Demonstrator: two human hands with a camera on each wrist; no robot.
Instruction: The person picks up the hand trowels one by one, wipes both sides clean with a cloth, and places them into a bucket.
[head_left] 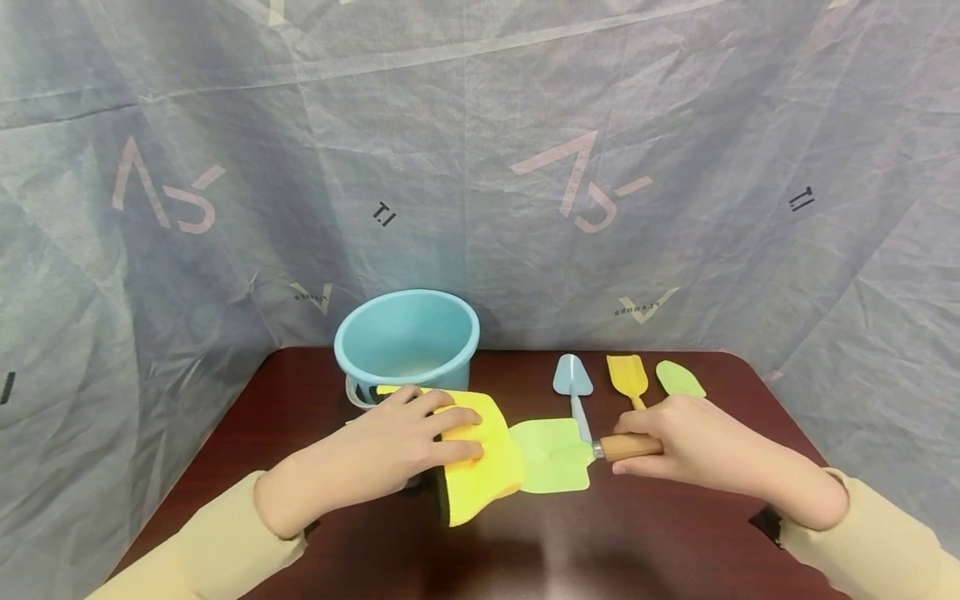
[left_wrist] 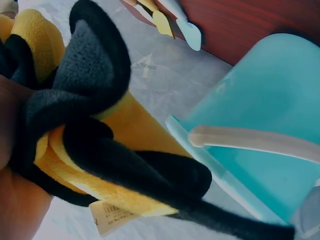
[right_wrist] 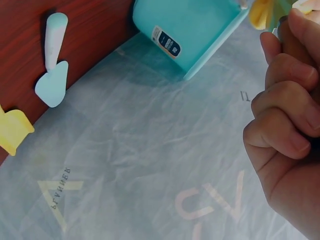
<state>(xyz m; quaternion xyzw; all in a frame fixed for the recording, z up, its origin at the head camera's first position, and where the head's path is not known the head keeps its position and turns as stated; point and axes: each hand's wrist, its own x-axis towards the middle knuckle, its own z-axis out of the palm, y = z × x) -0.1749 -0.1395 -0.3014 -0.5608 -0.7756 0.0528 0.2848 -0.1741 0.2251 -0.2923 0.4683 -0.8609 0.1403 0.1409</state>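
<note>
Yellow cloth (head_left: pixel 483 467) (edge near bucket rim (head_left: pixel 467 354)) and green trowel (head_left: pixel 553 457) in the grip of left and right hands (head_left: pixel 397 442) (head_left: pixel 686 437)

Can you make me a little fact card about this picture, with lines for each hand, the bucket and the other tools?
Left hand: holds a yellow-and-black cloth
Right hand: grips the wooden handle of a green shovel
Cloth and shovel: cloth overlaps the blade's end in the head view
Bucket: light blue, upright on the table
Other tools: blue one, yellow one, green one, partly hidden
</note>
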